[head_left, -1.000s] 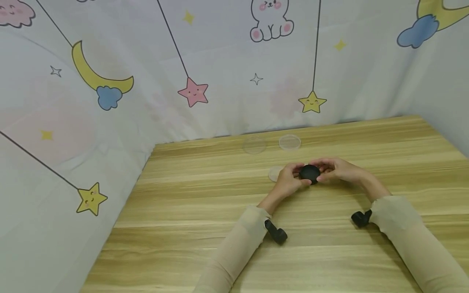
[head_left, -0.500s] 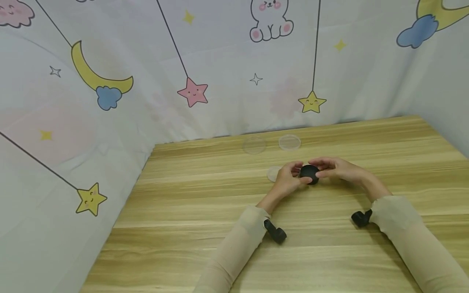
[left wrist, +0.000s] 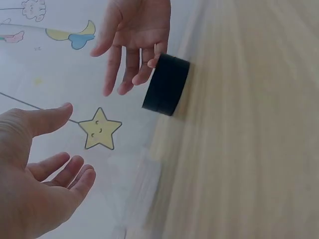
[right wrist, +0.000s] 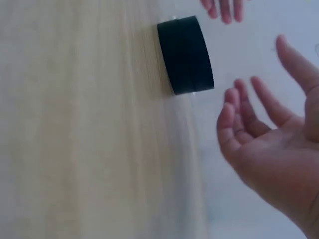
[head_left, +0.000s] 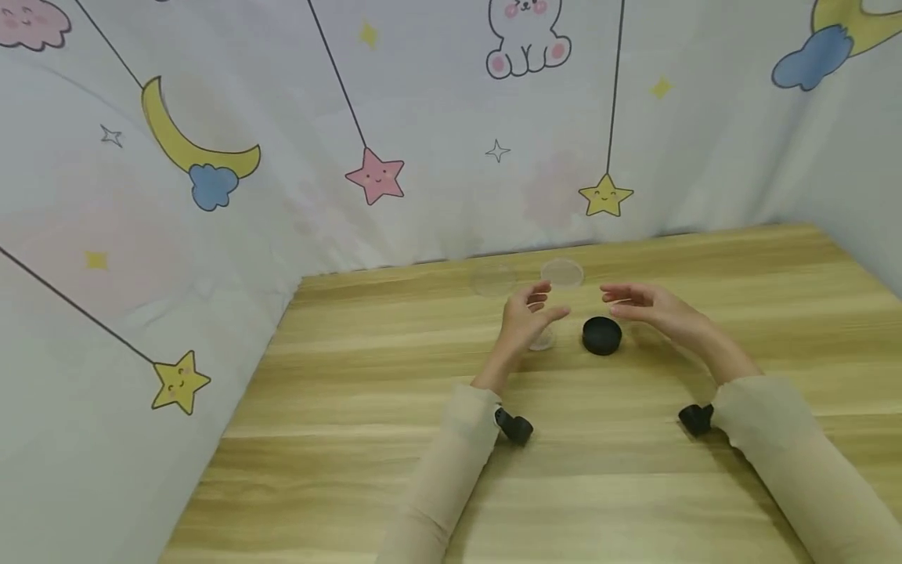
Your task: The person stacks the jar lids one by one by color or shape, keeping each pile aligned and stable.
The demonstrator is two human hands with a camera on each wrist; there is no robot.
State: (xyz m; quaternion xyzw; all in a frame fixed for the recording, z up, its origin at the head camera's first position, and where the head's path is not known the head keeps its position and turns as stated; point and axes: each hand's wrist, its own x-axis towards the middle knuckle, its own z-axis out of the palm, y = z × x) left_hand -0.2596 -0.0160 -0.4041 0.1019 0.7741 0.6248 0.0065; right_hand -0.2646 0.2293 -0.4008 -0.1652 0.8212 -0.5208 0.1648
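Note:
A short round black container [head_left: 602, 337] stands on the wooden table between the two hands, touched by neither. To its left, the left hand [head_left: 524, 317] hovers with thumb and fingers spread apart, holding nothing. The right hand [head_left: 651, 305] is raised just right of and behind the container, its fingers loosely bent and its grasp bare. Partly behind the left hand lies a small clear disc [head_left: 543, 339]. Both wrist views show the container's dark side wall [left wrist: 167, 84] apart from the fingertips [right wrist: 228, 112].
Two larger clear discs lie toward the table's back edge, one faint disc [head_left: 493, 280] at left and a second disc [head_left: 562, 273] at right. Behind the wooden table [head_left: 352, 439] hangs a white printed curtain [head_left: 437, 157].
Both hands have let go of the black container. The left hand has drawn back to the left and up; the right has lifted slightly. The container stays on the table.

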